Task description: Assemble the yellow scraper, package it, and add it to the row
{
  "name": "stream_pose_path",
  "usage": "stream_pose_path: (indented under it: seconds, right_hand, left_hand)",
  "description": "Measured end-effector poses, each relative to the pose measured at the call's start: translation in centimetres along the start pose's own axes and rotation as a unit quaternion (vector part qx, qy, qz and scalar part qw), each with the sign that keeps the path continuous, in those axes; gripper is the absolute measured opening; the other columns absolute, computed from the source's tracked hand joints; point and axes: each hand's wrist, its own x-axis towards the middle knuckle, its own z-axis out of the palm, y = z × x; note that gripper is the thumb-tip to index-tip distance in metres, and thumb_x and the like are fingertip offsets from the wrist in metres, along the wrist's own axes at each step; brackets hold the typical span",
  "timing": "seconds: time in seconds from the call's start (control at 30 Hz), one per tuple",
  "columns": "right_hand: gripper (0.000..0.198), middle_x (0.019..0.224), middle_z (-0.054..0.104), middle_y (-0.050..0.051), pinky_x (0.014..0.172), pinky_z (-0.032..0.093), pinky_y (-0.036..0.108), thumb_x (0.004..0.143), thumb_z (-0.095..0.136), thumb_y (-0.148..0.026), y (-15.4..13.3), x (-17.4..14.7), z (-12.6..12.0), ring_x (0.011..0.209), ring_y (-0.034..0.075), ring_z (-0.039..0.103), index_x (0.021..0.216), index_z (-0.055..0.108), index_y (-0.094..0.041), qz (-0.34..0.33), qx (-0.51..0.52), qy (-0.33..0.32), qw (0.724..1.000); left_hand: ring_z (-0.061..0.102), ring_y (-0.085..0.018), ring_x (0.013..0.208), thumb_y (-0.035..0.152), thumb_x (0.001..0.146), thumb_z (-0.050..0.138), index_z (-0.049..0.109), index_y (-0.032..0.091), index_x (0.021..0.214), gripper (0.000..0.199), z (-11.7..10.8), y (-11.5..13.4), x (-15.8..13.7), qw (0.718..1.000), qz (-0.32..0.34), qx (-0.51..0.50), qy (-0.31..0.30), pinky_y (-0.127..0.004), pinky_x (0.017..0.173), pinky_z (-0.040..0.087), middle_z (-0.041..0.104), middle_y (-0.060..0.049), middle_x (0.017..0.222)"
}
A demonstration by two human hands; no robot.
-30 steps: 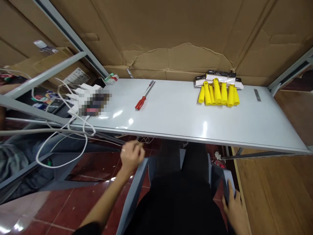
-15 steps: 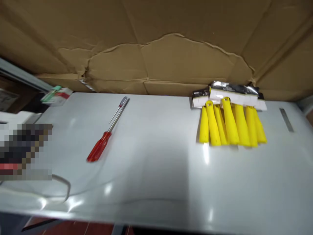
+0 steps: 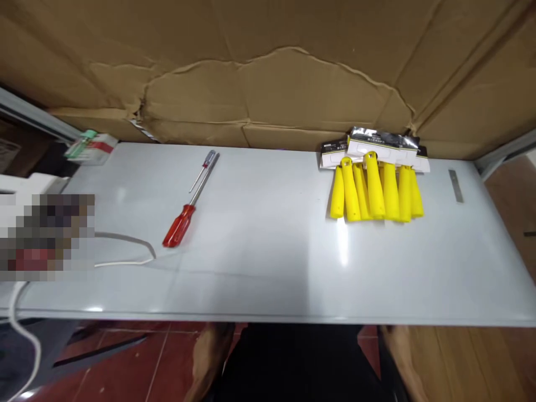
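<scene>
Since the earlier frame the view is pulled back a little, so the near edge of the counter [image 3: 268,268] shows again, and under it both forearms appear at the bottom of the picture.

At the far left a blurred-out patch lies over some white chargers, and a white cable [image 3: 125,251] runs from there onto the counter and curls toward the red screwdriver [image 3: 186,215]. This screwdriver lies at a slant, its red handle toward the near side and its shaft pointing to the back wall. Just beside the shaft lies a thinner small screwdriver [image 3: 202,169], almost parallel, and I cannot tell if they touch. In the far left corner sits a small green and white box [image 3: 90,146].

Below the edge, the left hand [image 3: 211,357] and the right hand [image 3: 397,349] are low beside the dark lap and touch nothing on the counter. Whether they are clenched or relaxed, I cannot tell, because the picture is dark and partly cut off.

To the right lies a row of yellow handles [image 3: 377,187] still on their packaging cards, close against the cardboard wall [image 3: 268,84]. Farther right, apart from them, lies a small flat metal strip [image 3: 455,185].

I judge that the red screwdriver is best taken by its handle, lifted straight up, so the thin one and the cable stay undisturbed.
</scene>
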Motion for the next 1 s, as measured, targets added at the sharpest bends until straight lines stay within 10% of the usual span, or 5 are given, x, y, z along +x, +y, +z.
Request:
stream_pose_path:
  seconds: [0.2,0.37,0.57,0.7,1.0]
  right_hand:
    - [0.06,0.156,0.059,0.028,0.111,0.055,0.066,0.108,0.043,-0.046,-1.9,-4.2,-0.9,0.146,0.048,0.057,0.155,0.067,-0.019,-0.059,-0.041,-0.018,0.997]
    - [0.064,0.168,0.055,0.01,0.132,0.042,0.052,0.109,0.053,-0.062,-8.7,-8.1,-11.5,0.157,0.033,0.052,0.166,0.056,-0.034,-0.321,0.085,-0.325,0.886]
    - [0.045,0.134,0.079,0.004,0.106,0.062,0.042,0.109,0.063,-0.049,-12.3,-4.8,-23.6,0.119,0.024,0.077,0.151,0.071,-0.035,-0.455,0.166,-0.2,0.852]
    - [0.027,0.102,0.083,0.004,0.093,0.063,0.036,0.106,0.07,-0.044,-14.4,-1.6,-24.2,0.098,0.02,0.078,0.121,0.082,-0.026,-0.41,0.316,0.058,0.854]
    - [0.016,0.083,0.077,0.003,0.057,0.053,0.029,0.1,0.068,-0.031,-19.6,4.5,-26.7,0.062,0.014,0.07,0.101,0.08,-0.02,-0.469,0.419,0.211,0.748]
  left_hand:
    - [0.079,-0.026,0.114,0.013,0.089,0.073,0.079,0.035,0.118,0.037,-2.8,4.2,-2.6,0.902,0.386,-0.034,0.191,-0.039,0.1,0.066,0.082,-0.002,0.12]
    - [0.078,-0.025,0.09,0.011,0.089,0.074,0.079,0.023,0.113,0.027,-10.4,12.0,1.6,0.737,0.542,-0.036,0.403,-0.038,0.081,0.065,0.081,-0.005,0.096]
    - [0.063,-0.04,0.125,0.034,0.099,0.064,0.075,0.02,0.12,0.028,-21.1,13.0,13.7,0.903,0.245,-0.012,0.353,-0.051,0.086,0.056,0.075,-0.018,0.121]
    - [0.057,-0.031,0.132,0.05,0.098,0.063,0.074,0.013,0.121,0.045,-24.6,11.3,20.7,0.937,0.158,-0.067,0.304,-0.052,0.101,0.046,0.07,-0.019,0.134]
    - [0.053,-0.002,0.09,0.053,0.102,0.062,0.058,0.015,0.071,0.049,-26.6,13.6,32.9,0.954,0.167,-0.162,0.189,-0.021,0.096,0.038,0.072,0.009,0.073]
